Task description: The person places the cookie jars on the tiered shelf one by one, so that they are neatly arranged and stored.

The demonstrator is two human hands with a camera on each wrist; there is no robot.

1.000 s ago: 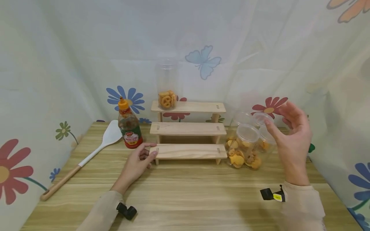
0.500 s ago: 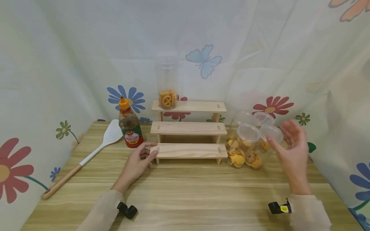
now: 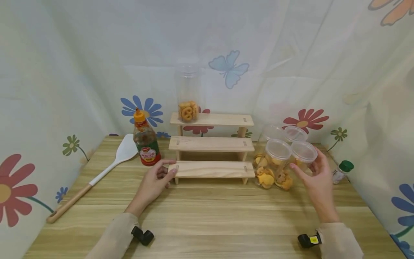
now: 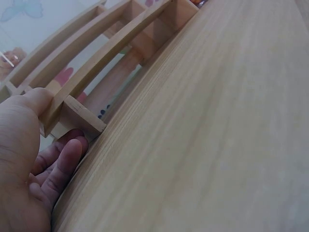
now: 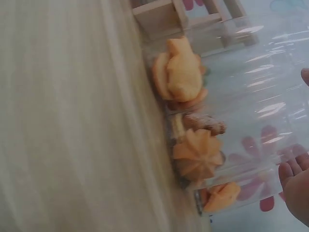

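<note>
My left hand [image 3: 152, 180] grips the left end of the lowest step of a three-tier wooden display rack [image 3: 211, 169]. In the left wrist view, the thumb lies over that step [image 4: 104, 60] and the fingers curl below it. At the rack's right, several clear lidded jars with cookies stand close together. My right hand [image 3: 318, 181] is around the rightmost jar [image 3: 304, 151], thumb on its near left side and fingers on its far right side. Fish-shaped and flower-shaped cookies [image 5: 198, 152] show at the jar bottoms in the right wrist view.
A tall jar of pretzels [image 3: 188, 108] stands on the top tier's left end. Left of the rack are a sauce bottle [image 3: 146, 144] and a white spatula [image 3: 125, 149] with a wooden handle. A green-capped shaker [image 3: 342, 172] stands at the far right.
My right hand has come down from above the jars and in to the rightmost jar's side, uncovering the green-capped shaker. The left hand has stayed on the rack.
</note>
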